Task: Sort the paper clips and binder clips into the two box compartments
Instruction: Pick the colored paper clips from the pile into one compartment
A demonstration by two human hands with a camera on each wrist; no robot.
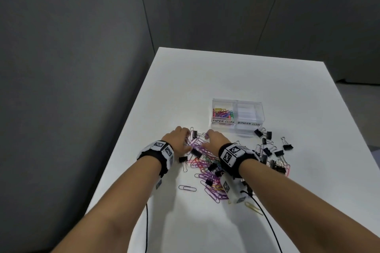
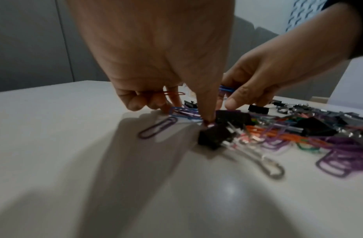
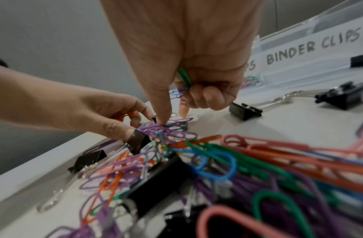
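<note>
Landmark: clear box point(image 1: 238, 118) with 2 compartments, standing on the white desk point(image 1: 226, 72).

Nearest the viewer, well short of the box: a yellow paper clip point(image 1: 253, 207) and a lone purple paper clip point(image 1: 187, 188), each lying flat and apart from the main heap.

Next, short of the box and to its left: the mixed pile of paper clips point(image 1: 202, 162) in purple, orange, green, blue and pink, with black binder clips point(image 1: 213, 167) lying among them.

Over the far end of that pile, just short of the box: both hands, wrists banded with marker tags.
- Left hand point(image 2: 156, 64): outer fingers point(image 2: 135, 101) curled, an orange paper clip point(image 2: 174, 93) tucked under them; thumb and forefinger reach down to the purple clips on the desk, thumb tip beside a black binder clip point(image 2: 214, 136). Whether they already pinch a clip cannot be told.
- Right hand point(image 3: 188, 53): outer fingers point(image 3: 209, 95) curled around gathered clips, a green paper clip point(image 3: 184, 75) and a blue one showing; thumb and forefinger point down, tips touching the purple tangle point(image 3: 168, 132).

Short of the box to its right: a scatter of black binder clips point(image 1: 267, 150) with silver handles, 2 lying just beside the front wall.

The box itself: left compartment, labelled PAPER CLIPS, holds coloured paper clips point(image 1: 223, 113); right compartment point(image 1: 249, 114), labelled BINDER CLIPS, shows no clip inside.
</note>
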